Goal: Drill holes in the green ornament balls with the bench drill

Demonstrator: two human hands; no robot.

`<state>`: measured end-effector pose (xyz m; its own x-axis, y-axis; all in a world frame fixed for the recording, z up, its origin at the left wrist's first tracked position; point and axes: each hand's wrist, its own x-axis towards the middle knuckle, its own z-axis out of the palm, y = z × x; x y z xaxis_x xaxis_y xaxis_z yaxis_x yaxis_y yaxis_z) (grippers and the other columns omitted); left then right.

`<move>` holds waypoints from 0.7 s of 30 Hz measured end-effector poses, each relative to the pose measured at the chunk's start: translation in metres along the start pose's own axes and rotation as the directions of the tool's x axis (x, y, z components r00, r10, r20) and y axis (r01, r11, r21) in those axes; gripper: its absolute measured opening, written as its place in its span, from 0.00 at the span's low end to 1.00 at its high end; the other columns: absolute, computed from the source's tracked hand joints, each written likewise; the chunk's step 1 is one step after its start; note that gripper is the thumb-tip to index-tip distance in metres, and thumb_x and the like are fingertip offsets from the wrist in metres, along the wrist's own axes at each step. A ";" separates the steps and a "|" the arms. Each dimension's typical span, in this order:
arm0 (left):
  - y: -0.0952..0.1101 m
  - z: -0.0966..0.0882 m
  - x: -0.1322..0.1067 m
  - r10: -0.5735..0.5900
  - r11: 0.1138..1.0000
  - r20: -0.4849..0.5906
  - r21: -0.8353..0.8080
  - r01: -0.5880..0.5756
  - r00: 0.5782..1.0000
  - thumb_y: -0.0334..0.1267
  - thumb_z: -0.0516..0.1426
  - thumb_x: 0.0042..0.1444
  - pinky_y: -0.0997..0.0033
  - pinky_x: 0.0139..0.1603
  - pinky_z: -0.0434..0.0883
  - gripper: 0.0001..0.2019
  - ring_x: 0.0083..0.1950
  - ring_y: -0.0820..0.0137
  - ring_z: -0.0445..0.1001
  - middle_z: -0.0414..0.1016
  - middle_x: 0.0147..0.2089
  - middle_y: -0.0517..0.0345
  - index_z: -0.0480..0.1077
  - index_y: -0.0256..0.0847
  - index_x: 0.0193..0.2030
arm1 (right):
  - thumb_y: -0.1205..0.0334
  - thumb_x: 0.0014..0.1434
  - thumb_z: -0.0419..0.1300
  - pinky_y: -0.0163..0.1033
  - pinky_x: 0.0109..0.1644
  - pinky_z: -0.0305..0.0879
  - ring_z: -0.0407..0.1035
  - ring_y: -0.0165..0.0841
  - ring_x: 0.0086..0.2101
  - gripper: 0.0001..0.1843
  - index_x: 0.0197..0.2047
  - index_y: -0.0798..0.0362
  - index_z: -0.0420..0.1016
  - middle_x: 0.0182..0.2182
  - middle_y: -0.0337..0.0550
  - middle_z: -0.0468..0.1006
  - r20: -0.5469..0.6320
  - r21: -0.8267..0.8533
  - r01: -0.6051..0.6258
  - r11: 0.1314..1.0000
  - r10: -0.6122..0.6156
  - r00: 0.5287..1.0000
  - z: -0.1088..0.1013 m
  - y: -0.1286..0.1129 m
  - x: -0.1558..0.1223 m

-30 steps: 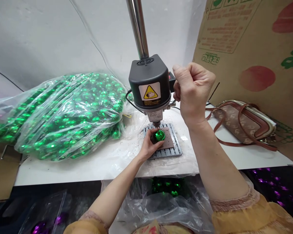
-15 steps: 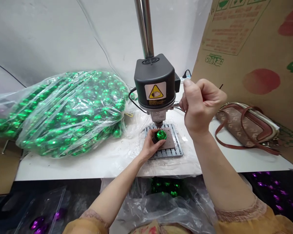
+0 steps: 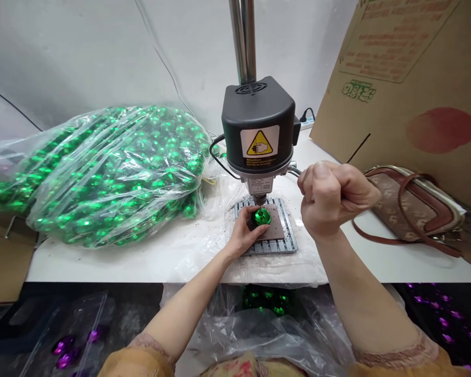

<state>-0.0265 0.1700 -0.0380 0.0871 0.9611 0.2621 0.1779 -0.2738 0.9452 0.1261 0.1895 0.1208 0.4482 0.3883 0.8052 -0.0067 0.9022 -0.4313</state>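
A small bench drill (image 3: 258, 131) with a black motor housing and a yellow warning label rides on a steel column (image 3: 243, 39). Its bit touches a shiny green bead (image 3: 261, 217) on the slotted metal base plate (image 3: 286, 242). My left hand (image 3: 243, 233) pinches the bead from the left and holds it under the bit. My right hand (image 3: 332, 196) is a closed fist around the drill's feed lever (image 3: 295, 171), low on the right side of the housing; most of the lever is hidden in the fist.
A large clear bag of green beads (image 3: 98, 175) fills the table's left. A brown handbag (image 3: 408, 204) lies at the right before a leaning cardboard box (image 3: 412, 78). A bag of green beads (image 3: 265, 301) hangs under the table edge; purple beads (image 3: 65, 348) lie below.
My right fist has swung down from beside the housing's top to below it, pulling the lever; the drill head has come down onto the bead. My left hand stays put.
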 end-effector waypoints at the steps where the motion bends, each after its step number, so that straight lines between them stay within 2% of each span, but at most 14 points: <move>1: 0.000 0.000 0.000 0.004 1.000 -0.003 0.003 -0.004 1.000 0.44 0.67 0.52 0.54 0.62 0.67 0.25 0.60 0.58 0.71 0.70 0.57 0.48 0.64 0.42 0.53 | 0.56 0.60 0.59 0.38 0.19 0.44 0.44 0.22 0.14 0.29 0.19 0.52 0.43 0.13 0.32 0.46 -0.005 -0.003 0.008 1.000 -0.008 1.000 0.000 0.001 -0.001; 5: 0.000 0.000 0.000 0.016 1.000 -0.005 0.024 -0.016 1.000 0.44 0.67 0.53 0.54 0.62 0.67 0.25 0.60 0.58 0.71 0.70 0.57 0.48 0.64 0.42 0.53 | 0.56 0.59 0.59 0.37 0.18 0.45 0.44 0.21 0.14 0.29 0.19 0.51 0.42 0.13 0.31 0.46 -0.013 -0.024 0.032 0.999 -0.032 0.999 -0.002 0.006 -0.004; 12: 0.000 0.000 0.000 0.019 0.999 -0.010 0.033 -0.019 1.000 0.45 0.67 0.52 0.55 0.61 0.68 0.25 0.59 0.58 0.71 0.70 0.56 0.49 0.64 0.42 0.53 | 0.68 0.57 0.58 0.33 0.18 0.48 0.47 0.19 0.14 0.26 0.17 0.54 0.45 0.13 0.30 0.50 0.003 0.062 0.119 0.991 -0.119 0.993 -0.008 0.008 -0.010; 21: -0.003 -0.001 0.000 0.010 1.000 0.012 -0.006 -0.010 1.000 0.45 0.67 0.53 0.54 0.63 0.67 0.26 0.60 0.59 0.71 0.70 0.57 0.49 0.64 0.43 0.55 | 0.73 0.56 0.56 0.32 0.19 0.49 0.48 0.18 0.15 0.24 0.18 0.54 0.44 0.14 0.29 0.51 0.051 0.119 0.192 0.974 -0.199 0.979 -0.011 0.015 -0.015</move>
<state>-0.0277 0.1712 -0.0404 0.1004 0.9579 0.2689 0.1714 -0.2829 0.9437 0.1294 0.1949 0.0975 0.3942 0.2099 0.8947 -0.0267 0.9758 -0.2171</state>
